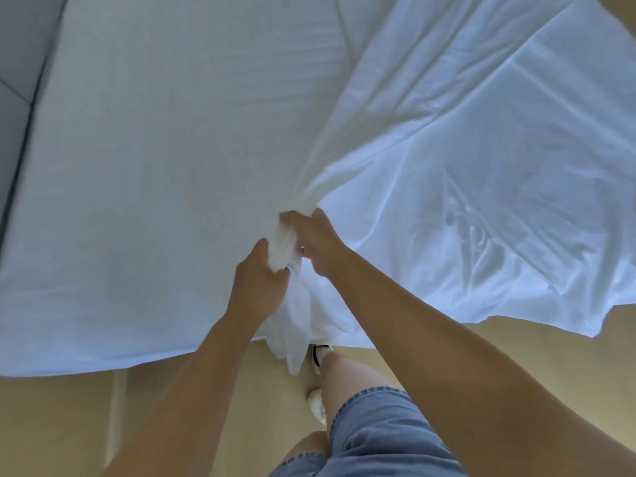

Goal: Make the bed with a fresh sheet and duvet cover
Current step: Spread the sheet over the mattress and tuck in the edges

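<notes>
sheet (481, 160): bunched corner gripped by both hands.
left hand (258, 280): fingers curled round it.
right hand (318, 242): clenched just above.

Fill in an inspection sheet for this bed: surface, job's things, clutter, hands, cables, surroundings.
Surface: white mattress, its left part uncovered.
Job's things: white sheet, wrinkled over the right part, bunched at the near edge, an end hanging toward the floor; no duvet cover seen.
Clutter: nothing seen.
Hands: left hand and right hand both grip the bunched sheet.
Cables: nothing seen.
Surroundings: tan floor; grey panel at far left.
</notes>
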A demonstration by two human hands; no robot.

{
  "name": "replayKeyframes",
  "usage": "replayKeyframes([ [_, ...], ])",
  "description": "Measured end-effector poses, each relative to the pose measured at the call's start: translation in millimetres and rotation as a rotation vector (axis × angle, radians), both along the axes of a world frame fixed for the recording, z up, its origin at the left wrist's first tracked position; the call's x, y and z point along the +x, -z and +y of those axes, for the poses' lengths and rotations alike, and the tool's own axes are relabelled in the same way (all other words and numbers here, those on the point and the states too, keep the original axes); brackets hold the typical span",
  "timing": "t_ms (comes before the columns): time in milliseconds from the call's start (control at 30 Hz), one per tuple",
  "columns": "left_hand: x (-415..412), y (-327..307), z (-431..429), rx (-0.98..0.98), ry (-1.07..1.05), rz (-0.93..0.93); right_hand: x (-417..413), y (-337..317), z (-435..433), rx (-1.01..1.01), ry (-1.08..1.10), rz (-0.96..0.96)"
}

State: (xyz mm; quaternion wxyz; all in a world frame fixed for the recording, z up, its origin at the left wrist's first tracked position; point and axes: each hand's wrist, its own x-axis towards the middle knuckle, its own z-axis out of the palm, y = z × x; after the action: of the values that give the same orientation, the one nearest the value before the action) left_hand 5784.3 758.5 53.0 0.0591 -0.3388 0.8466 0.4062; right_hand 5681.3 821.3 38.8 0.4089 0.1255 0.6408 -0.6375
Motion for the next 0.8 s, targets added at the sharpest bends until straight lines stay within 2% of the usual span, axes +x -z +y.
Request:
replayKeyframes([
  [133,-1,-5,-42,-0.085,0.265,-0.082,-17,9,-44,0.124,0.146,-0.163],
  [267,3,-3,-101,-0.102,0.231,-0.177,-19,10,-99,0.198,0.136,-0.15],
  [433,30,3,-183,-0.272,0.264,-0.199,-6,14,-178,0.201,-0.024,-0.038],
  [633,107,6,-332,-0.284,0.036,-0.167,57,23,-345,0.187,-0.282,0.12],
  [733,169,8,-420,-0.268,-0.142,-0.203,119,24,-448,0.166,-0.419,0.189],
  [800,222,10,-470,-0.248,-0.294,-0.25,173,27,-508,0.137,-0.552,0.149],
])
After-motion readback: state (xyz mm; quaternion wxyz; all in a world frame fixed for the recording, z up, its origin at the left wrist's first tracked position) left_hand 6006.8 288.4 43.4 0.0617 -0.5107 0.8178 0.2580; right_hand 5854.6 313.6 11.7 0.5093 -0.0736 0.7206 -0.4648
